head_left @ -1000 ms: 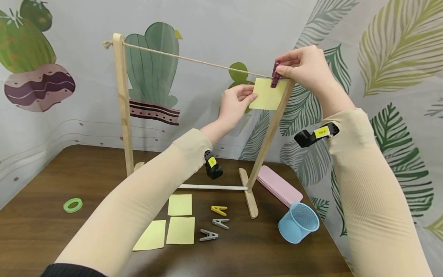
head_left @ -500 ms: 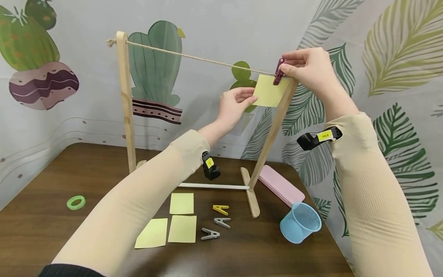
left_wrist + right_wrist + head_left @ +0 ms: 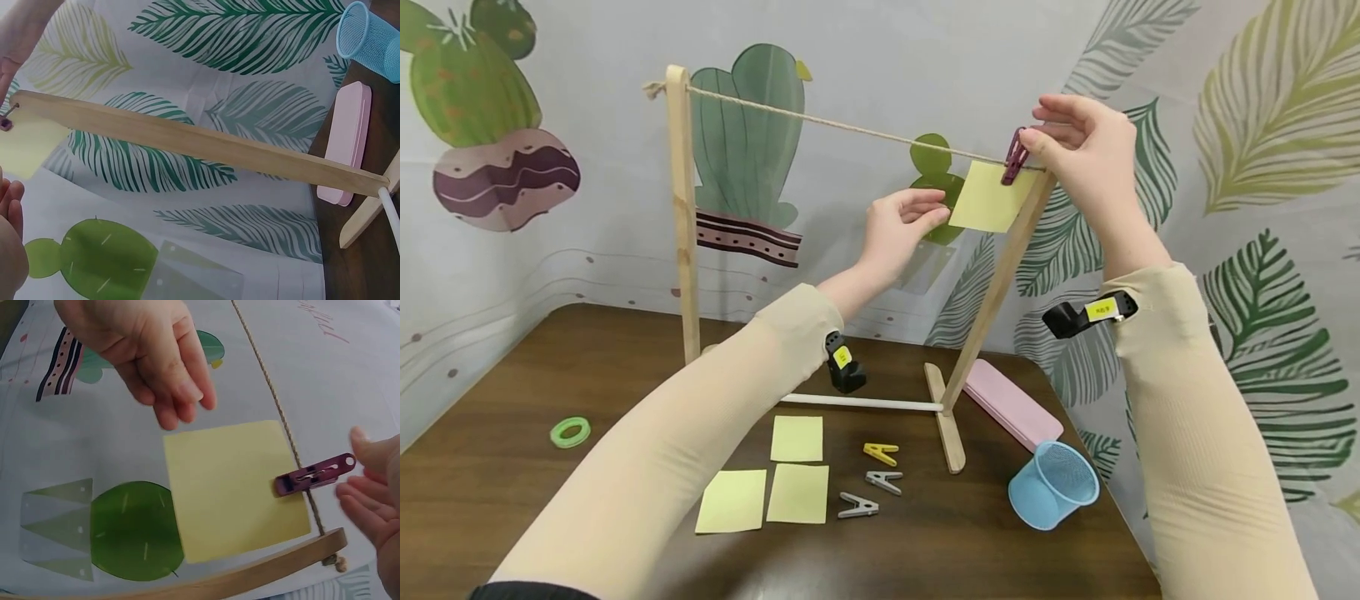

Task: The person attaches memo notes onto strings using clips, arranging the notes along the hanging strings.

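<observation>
A yellow sticky note (image 3: pixel 991 197) hangs from the rope (image 3: pixel 850 127) at its right end, held by a purple clothespin (image 3: pixel 1014 157) at the note's top edge. My right hand (image 3: pixel 1086 150) is just right of the clothespin, thumb and fingers parted around its upper end; in the right wrist view the clothespin (image 3: pixel 315 475) stands free of the fingertips. My left hand (image 3: pixel 901 227) is left of the note, fingers loosely bent, with a gap between them and the paper (image 3: pixel 231 487). Nothing is in it.
Three more sticky notes (image 3: pixel 797 493) lie on the table beside a yellow clothespin (image 3: pixel 881 453) and two grey clothespins (image 3: pixel 858 505). A wooden frame (image 3: pixel 682 217) carries the rope. A blue mesh cup (image 3: pixel 1048 492), a pink case (image 3: pixel 1011 404) and a green tape ring (image 3: pixel 570 432) are around it.
My left hand has let go of the sticky note and drawn slightly left. My right fingers have spread off the clothespin, which stays on the rope with the note.
</observation>
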Motion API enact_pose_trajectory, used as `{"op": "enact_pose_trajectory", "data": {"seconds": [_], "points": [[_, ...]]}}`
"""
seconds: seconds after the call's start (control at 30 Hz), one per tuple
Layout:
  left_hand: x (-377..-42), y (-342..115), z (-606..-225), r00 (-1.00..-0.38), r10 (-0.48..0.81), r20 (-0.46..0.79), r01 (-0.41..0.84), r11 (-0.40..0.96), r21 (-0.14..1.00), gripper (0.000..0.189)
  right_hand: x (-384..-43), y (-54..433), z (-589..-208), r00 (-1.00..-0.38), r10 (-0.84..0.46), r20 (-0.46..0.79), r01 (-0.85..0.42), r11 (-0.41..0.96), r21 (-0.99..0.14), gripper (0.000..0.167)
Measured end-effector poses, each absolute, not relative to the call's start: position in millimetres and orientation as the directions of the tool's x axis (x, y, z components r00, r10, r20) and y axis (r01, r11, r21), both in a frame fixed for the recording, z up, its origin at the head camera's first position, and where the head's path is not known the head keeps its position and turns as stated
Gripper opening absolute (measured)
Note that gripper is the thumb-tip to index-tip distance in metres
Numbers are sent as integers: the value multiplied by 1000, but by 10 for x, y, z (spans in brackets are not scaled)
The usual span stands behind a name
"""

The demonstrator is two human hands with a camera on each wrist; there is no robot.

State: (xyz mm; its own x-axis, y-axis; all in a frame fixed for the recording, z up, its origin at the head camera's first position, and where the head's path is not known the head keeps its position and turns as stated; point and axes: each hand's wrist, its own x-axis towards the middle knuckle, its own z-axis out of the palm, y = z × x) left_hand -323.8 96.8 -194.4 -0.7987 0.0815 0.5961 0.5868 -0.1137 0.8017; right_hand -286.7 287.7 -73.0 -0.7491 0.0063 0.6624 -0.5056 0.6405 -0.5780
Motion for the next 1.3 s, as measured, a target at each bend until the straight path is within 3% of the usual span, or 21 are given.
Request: {"op": "enact_pose_trajectory", "data": {"seconds": [0.1,0.3,0.43,0.53,0.87,1.03,1.3], "points": [[-3216,891,-1981,-796,67,601,590,-130,797,26,-2873,2848,-794,-690,64,721,-571,565,-596,39],[-3164,678,-2127,-825,48,563,556,-113,824,27,-2817,2736,-980,-515,203,833,-721,422,-549,15],[-3138,529,-2293,-832,33,554,550,-75,832,28,-2798,2689,-1189,-411,231,882,-799,374,-471,15],[-3113,425,-2439,-845,24,534,532,-60,844,27,-2821,2672,-1380,-384,229,894,-820,361,-445,16],[-3009,155,-2954,-915,-5,403,402,-71,913,28,-2768,2557,-2079,-458,214,863,-823,266,-502,18],[-2967,30,-3248,-954,-27,300,301,-87,950,30,-2767,2517,-2523,-531,195,824,-788,243,-565,21],[-2885,-106,-3748,-970,-55,236,238,-31,971,29,-2754,2472,-3201,-673,202,712,-680,212,-702,26]]}}
